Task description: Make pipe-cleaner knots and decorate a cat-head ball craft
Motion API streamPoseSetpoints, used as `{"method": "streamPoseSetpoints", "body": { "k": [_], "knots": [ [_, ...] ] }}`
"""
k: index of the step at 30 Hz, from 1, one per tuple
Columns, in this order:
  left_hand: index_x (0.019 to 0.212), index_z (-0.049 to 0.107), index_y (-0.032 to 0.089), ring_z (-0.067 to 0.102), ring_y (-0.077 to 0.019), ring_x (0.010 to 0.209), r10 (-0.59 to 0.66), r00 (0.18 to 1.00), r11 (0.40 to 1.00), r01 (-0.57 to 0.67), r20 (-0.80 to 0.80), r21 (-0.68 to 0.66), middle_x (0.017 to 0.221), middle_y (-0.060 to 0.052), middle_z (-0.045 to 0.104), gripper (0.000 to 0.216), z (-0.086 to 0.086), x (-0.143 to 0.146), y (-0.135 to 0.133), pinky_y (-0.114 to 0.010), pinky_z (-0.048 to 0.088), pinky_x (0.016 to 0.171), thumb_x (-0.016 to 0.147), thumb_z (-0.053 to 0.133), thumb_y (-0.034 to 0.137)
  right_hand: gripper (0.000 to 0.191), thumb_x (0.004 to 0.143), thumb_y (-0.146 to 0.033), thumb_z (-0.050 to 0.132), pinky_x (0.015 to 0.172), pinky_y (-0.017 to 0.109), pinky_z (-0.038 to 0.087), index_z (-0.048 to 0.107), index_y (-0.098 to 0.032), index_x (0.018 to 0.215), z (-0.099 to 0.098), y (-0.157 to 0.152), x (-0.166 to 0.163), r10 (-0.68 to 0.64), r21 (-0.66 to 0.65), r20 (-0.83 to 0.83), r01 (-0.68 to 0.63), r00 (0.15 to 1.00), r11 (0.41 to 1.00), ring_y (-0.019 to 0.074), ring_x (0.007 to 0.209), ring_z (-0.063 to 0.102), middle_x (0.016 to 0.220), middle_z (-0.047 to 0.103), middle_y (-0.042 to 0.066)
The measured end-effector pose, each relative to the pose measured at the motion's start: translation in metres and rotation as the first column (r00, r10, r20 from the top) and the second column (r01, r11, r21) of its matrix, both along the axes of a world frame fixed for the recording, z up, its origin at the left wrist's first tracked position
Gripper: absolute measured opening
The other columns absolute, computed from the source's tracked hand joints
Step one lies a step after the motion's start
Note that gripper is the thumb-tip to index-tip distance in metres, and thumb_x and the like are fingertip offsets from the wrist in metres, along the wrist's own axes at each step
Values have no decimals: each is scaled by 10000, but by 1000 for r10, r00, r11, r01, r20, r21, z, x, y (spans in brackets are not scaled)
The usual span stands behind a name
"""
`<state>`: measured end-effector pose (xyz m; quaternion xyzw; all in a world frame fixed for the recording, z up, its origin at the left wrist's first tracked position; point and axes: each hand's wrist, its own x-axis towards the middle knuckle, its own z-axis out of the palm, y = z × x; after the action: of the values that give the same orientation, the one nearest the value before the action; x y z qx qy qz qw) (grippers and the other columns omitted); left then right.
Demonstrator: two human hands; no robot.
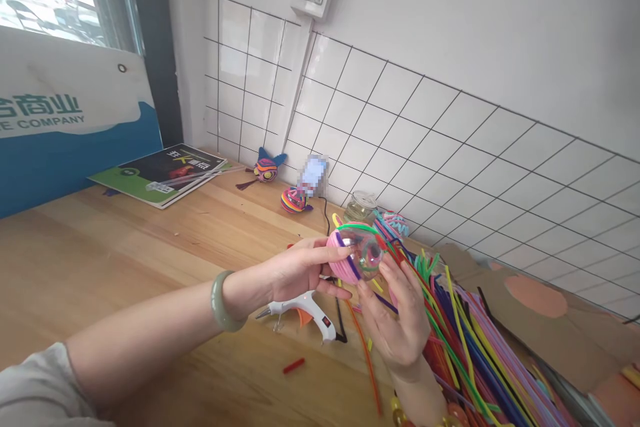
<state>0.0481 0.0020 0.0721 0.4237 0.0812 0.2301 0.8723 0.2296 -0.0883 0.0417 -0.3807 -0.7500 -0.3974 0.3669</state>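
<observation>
My left hand and my right hand together hold a clear plastic ball above the wooden table. Pink, green and purple pipe cleaners are wrapped round the ball. The left fingers pinch its left side, with the pink wrapping under them. The right fingers curl against its lower right side. A green bangle sits on my left wrist. Right under my hands lies a white glue gun with an orange trigger.
A heap of coloured pipe cleaners lies at the right, beside brown cardboard. A glass jar, wrapped balls and a small figure stand along the tiled wall. Magazines lie at the back left. A red scrap lies near the front.
</observation>
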Motion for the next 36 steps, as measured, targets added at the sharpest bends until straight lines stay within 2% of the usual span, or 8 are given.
{"method": "streamPoseSetpoints", "body": {
  "k": [11, 19, 23, 27, 30, 33, 35, 36],
  "knots": [
    [1055, 647, 121, 649, -178, 848, 37, 999, 999, -37, -26, 4, 965, -133, 678, 360, -6, 4, 2, -312, 547, 774, 773, 693, 340, 403, 707, -3, 704, 950, 576, 476, 644, -199, 1054, 0, 1, -2, -5, -29, -27, 4, 1000, 1000, 337, 1176, 548, 1350, 494, 93],
    [1034, 657, 119, 637, -160, 799, 126, 991, 992, -124, -50, 31, 957, -135, 683, 341, -12, 10, 5, -306, 550, 754, 797, 661, 365, 582, 725, -9, 681, 926, 566, 493, 554, -222, 1252, 5, 0, -10, 31, -151, -227, -67, 973, 986, 310, 1140, 564, 1284, 541, 142],
    [1023, 654, 109, 643, -163, 806, 175, 982, 984, -172, -71, 44, 960, -134, 676, 371, -14, 11, 7, -286, 546, 748, 782, 672, 390, 522, 737, -13, 675, 902, 524, 509, 586, -205, 1214, 12, -1, -10, -6, -167, -245, -36, 970, 985, 291, 1101, 572, 1196, 587, 140],
    [1161, 584, 176, 640, -178, 879, 279, 959, 954, -271, -49, 125, 1072, -116, 649, 436, -12, 10, 11, -311, 545, 771, 784, 674, 374, 432, 739, -30, 681, 857, 475, 518, 631, -195, 1136, 24, -5, -15, -69, -149, -215, 37, 974, 988, 263, 1003, 593, 1027, 648, 111],
    [1228, 527, 208, 640, -188, 895, 379, 925, 917, -372, -23, 146, 1139, -115, 618, 493, -11, 9, 15, -328, 552, 764, 785, 674, 366, 359, 737, -27, 678, 777, 418, 531, 659, -181, 1060, 28, -13, -24, -9, -107, -224, -16, 975, 994, 240, 916, 612, 954, 660, 105],
    [1329, 417, 278, 652, -171, 843, 432, 902, 897, -430, 10, 104, 1180, -96, 599, 601, -12, 9, 17, -328, 559, 735, 789, 671, 351, 288, 785, -25, 618, 704, 327, 540, 656, -176, 1028, 23, -17, -36, 118, -228, -283, -187, 952, 956, 184, 802, 642, 868, 683, 73],
    [1409, 275, 346, 659, -149, 798, 443, 896, 894, -444, 25, 63, 1193, -76, 595, 738, -12, 9, 16, -336, 559, 743, 789, 675, 330, 227, 831, -65, 572, 719, 302, 546, 659, -187, 1002, 15, -15, -42, 90, -350, -405, -246, 910, 904, 170, 789, 661, 865, 698, 59],
    [1434, 200, 369, 660, -141, 786, 446, 894, 893, -447, 30, 47, 1197, -70, 594, 803, -11, 9, 16, -344, 557, 756, 790, 677, 319, 194, 853, -108, 560, 710, 294, 550, 661, -195, 995, 11, -13, -44, 29, -435, -486, -270, 873, 859, 168, 779, 668, 861, 700, 53]
  ]
}}
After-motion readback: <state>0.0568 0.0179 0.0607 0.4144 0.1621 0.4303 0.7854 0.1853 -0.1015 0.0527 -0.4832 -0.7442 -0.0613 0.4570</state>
